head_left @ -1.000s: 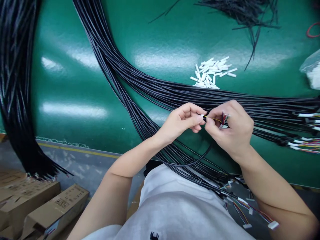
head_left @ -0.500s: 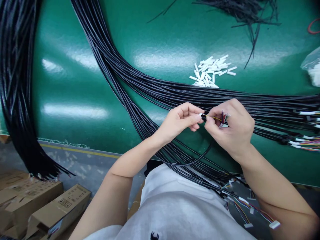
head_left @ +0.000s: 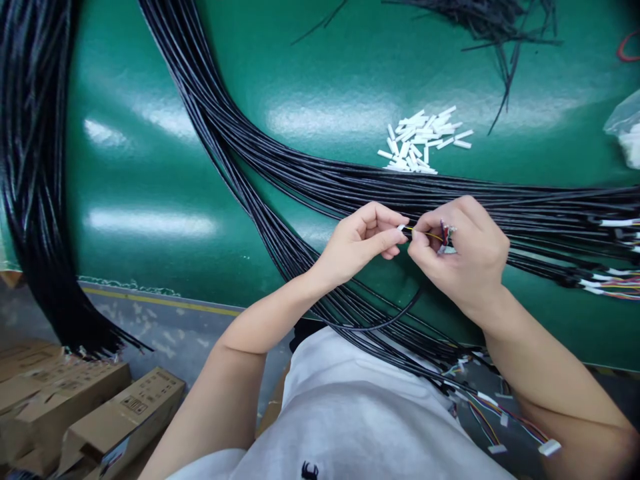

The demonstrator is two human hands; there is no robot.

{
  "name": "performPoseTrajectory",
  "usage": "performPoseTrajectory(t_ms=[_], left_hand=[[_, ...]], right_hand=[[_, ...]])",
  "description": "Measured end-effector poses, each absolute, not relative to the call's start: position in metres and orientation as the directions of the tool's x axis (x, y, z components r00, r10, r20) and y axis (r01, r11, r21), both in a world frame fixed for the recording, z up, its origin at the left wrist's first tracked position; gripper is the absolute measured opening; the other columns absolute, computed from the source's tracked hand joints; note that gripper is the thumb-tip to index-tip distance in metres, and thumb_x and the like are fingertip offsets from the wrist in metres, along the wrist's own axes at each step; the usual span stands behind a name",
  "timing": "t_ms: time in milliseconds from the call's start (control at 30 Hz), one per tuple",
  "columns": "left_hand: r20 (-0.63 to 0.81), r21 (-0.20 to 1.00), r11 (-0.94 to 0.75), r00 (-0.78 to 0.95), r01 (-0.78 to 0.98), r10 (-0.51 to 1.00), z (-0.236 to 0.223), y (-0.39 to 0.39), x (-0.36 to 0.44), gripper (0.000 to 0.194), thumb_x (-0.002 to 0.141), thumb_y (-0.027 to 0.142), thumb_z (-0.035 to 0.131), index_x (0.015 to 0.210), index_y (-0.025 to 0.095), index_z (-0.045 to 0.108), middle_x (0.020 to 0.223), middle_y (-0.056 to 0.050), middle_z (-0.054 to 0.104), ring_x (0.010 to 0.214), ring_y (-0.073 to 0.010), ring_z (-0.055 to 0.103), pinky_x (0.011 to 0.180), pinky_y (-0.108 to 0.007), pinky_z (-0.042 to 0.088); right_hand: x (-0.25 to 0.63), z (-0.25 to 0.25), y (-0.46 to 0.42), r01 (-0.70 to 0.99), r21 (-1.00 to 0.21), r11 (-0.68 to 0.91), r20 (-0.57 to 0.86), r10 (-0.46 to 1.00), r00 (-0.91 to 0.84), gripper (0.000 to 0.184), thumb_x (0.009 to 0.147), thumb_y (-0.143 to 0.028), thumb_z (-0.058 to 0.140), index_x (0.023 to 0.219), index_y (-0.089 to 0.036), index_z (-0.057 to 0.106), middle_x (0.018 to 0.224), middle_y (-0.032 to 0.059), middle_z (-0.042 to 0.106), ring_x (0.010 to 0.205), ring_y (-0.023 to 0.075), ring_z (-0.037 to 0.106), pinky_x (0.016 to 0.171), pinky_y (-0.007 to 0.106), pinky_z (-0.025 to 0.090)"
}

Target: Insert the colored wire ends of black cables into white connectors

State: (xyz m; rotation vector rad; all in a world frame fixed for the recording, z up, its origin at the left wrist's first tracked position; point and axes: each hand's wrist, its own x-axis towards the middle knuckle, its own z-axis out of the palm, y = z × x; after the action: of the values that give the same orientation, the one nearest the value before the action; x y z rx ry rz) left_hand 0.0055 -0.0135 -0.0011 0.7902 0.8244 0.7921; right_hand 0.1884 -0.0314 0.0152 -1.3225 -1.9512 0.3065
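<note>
Between thumb and forefinger, my left hand (head_left: 361,239) pinches a small white connector (head_left: 401,229). My right hand (head_left: 463,250) is closed on a thin yellow wire (head_left: 429,234) that runs from the connector. Several other coloured wire ends (head_left: 447,233) stick out of the right fist, red and white among them. A black cable (head_left: 411,308) curves below the right hand; where it meets the wires is hidden by that hand. Both hands are above the black cable bundle (head_left: 345,175), close together with a short gap between the fingertips.
White sleeve pieces (head_left: 425,139) lie piled on the green table (head_left: 150,173). Black strips (head_left: 493,23) lie at the back, a plastic bag (head_left: 625,130) at the right. Another cable bundle (head_left: 35,173) hangs off the left edge above cardboard boxes (head_left: 123,417). Finished-looking connectors (head_left: 550,447) hang near my right forearm.
The hands hold nearly the same pose, with the right fingers a touch closer to the left. The view has shifted very slightly.
</note>
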Motion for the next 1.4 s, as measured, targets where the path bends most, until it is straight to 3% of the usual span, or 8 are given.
performPoseTrajectory(t_ms=[167,400,700,933,1067,1200,1300,1400], left_hand=[[-0.302,0.846,0.456,0.454,-0.278,0.838,-0.002,-0.013,0.005,0.04,0.077,0.042,0.091,0.099,0.017,0.068,0.084,0.004,0.074,0.067,-0.0026,0.069,0.064,-0.014,0.057],[-0.275,0.879,0.403,0.42,-0.254,0.865,0.001,-0.015,0.006,0.04,0.077,0.04,0.092,0.097,0.017,0.067,0.08,0.006,0.072,0.064,-0.0012,0.068,0.063,-0.012,0.056],[-0.294,0.833,0.446,0.421,-0.328,0.858,-0.004,-0.011,0.002,0.034,0.085,0.04,0.086,0.103,0.018,0.068,0.084,0.002,0.077,0.066,-0.0034,0.071,0.063,-0.014,0.057],[-0.229,0.869,0.386,0.439,-0.31,0.869,-0.001,-0.012,0.006,0.035,0.084,0.04,0.086,0.103,0.019,0.066,0.081,0.005,0.071,0.069,-0.0016,0.067,0.065,-0.013,0.054],[-0.225,0.892,0.365,0.437,-0.267,0.871,-0.001,-0.011,0.007,0.04,0.081,0.047,0.087,0.095,0.018,0.062,0.076,0.005,0.065,0.067,-0.0027,0.063,0.06,-0.013,0.05],[-0.241,0.9,0.361,0.412,-0.244,0.879,-0.002,-0.009,0.006,0.038,0.081,0.043,0.086,0.092,0.018,0.059,0.072,0.006,0.064,0.061,-0.0022,0.058,0.056,-0.013,0.046],[-0.259,0.899,0.36,0.361,-0.25,0.896,-0.002,-0.007,0.005,0.027,0.083,0.033,0.08,0.091,0.018,0.058,0.069,0.007,0.064,0.055,-0.001,0.053,0.054,-0.013,0.044],[-0.269,0.896,0.363,0.338,-0.256,0.902,-0.002,-0.006,0.005,0.021,0.081,0.025,0.074,0.089,0.018,0.057,0.066,0.007,0.064,0.053,-0.0008,0.051,0.052,-0.013,0.043]], right_hand=[[0.188,0.015,-0.033,0.681,-0.599,0.42,0.422,0.889,-0.177,0.025,0.086,-0.002,0.061,0.083,-0.027,0.057,0.077,0.0007,0.061,0.058,0.0159,0.055,0.057,0.033,0.044],[0.186,0.017,-0.034,0.71,-0.548,0.443,0.451,0.871,-0.196,0.024,0.088,-0.002,0.06,0.085,-0.026,0.058,0.078,0.0015,0.061,0.06,0.0165,0.057,0.056,0.034,0.04],[0.187,0.024,-0.032,0.613,-0.695,0.376,0.361,0.92,-0.155,0.029,0.084,0.001,0.061,0.081,-0.027,0.055,0.076,-0.0011,0.054,0.061,0.0149,0.052,0.058,0.034,0.04],[0.185,0.022,-0.031,0.546,-0.757,0.358,0.323,0.932,-0.164,0.024,0.084,-0.002,0.064,0.079,-0.026,0.058,0.075,-0.0021,0.055,0.062,0.0136,0.051,0.057,0.032,0.04],[0.187,0.023,-0.029,0.426,-0.882,0.202,0.138,0.975,-0.175,0.018,0.083,-0.007,0.066,0.078,-0.023,0.062,0.076,-0.0027,0.058,0.064,0.0118,0.052,0.06,0.029,0.042],[0.195,0.021,-0.026,0.207,-0.975,-0.077,-0.121,0.971,-0.208,0.01,0.085,-0.016,0.074,0.09,-0.024,0.071,0.08,-0.0033,0.065,0.067,0.0109,0.058,0.063,0.027,0.047],[0.202,0.018,-0.023,-0.005,-0.972,-0.234,-0.227,0.949,-0.218,0.008,0.093,-0.032,0.077,0.098,-0.026,0.075,0.08,-0.0036,0.067,0.068,0.0113,0.064,0.068,0.026,0.053],[0.205,0.018,-0.019,-0.115,-0.948,-0.296,-0.269,0.942,-0.2,0.022,0.092,-0.046,0.08,0.089,-0.025,0.074,0.08,-0.0021,0.069,0.07,0.013,0.068,0.07,0.028,0.055]])
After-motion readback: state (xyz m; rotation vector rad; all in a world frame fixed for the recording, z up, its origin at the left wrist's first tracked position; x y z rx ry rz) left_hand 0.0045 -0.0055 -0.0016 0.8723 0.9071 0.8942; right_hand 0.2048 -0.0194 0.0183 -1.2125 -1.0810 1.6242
